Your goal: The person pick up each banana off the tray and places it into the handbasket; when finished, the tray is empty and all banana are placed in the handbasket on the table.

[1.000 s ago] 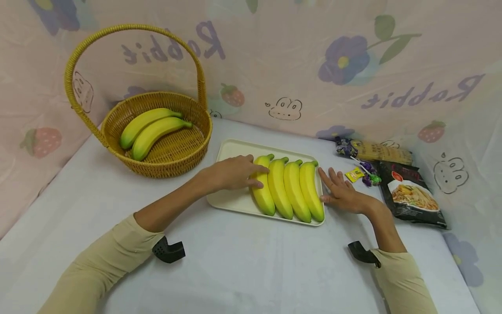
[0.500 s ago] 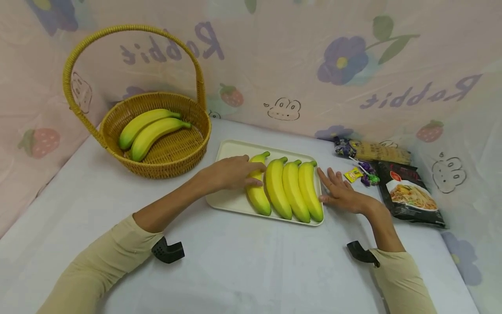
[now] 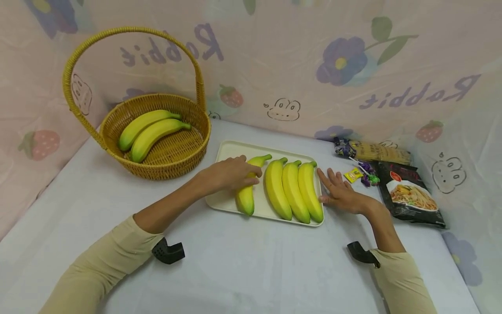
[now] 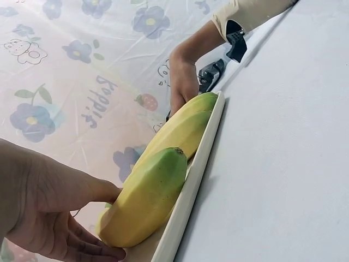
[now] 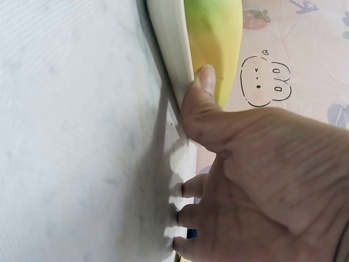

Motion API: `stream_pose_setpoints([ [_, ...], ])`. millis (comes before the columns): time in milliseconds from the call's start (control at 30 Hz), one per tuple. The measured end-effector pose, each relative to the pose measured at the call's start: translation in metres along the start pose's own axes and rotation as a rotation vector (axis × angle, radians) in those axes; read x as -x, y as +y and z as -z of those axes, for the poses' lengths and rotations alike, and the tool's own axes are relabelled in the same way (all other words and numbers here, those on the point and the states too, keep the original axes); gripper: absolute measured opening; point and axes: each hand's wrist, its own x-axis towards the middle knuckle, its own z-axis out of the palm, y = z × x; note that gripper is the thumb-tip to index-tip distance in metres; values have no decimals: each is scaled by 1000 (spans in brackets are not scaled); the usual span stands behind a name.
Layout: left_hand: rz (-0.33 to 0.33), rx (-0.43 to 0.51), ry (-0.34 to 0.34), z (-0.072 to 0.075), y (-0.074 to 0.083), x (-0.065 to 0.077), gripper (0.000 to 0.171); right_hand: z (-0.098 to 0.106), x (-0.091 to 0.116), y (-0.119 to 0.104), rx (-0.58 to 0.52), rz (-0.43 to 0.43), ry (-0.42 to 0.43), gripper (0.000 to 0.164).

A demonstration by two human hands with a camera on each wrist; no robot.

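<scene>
My left hand grips a yellow banana with green ends, over the left half of a cream tray. In the left wrist view, its thumb and fingers lie on either side of that banana. Three more bananas lie side by side on the tray's right half, apart from the held one. Beside the tray's right edge, my right hand has its fingers spread. In the right wrist view, the thumb touches the tray rim near the outermost banana.
A wicker basket with a tall handle stands back left, two bananas inside. To the right lie a black noodle packet, a long wrapped packet, a yellow sachet and purple-wrapped lollipops. Printed cloth hangs behind.
The left hand has drawn the leftmost banana leftward from the row, and a gap has opened beside the other three. The right hand stays in place at the tray's edge.
</scene>
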Motion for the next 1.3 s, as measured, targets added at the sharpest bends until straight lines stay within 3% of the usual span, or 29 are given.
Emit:
stream_pose_setpoints([
  [167,-25,4,33,2,2,1,37,3,7,-12,-32,29,-1,94],
  [433,-14,9,87,7,3,4,36,9,14,-35,-27,18,-25,94],
  [733,-33,27,90,13,6,8,39,-2,-1,7,17,-5,9,103],
  [933,-12,50,91,20,9,15,39,-2,-1,3,7,-9,-5,113],
  [1167,-8,54,105,27,11,21,39,1,3,-5,-1,0,-12,106],
  [1300,-7,45,105,30,13,23,39,1,2,-4,17,-13,-13,111],
])
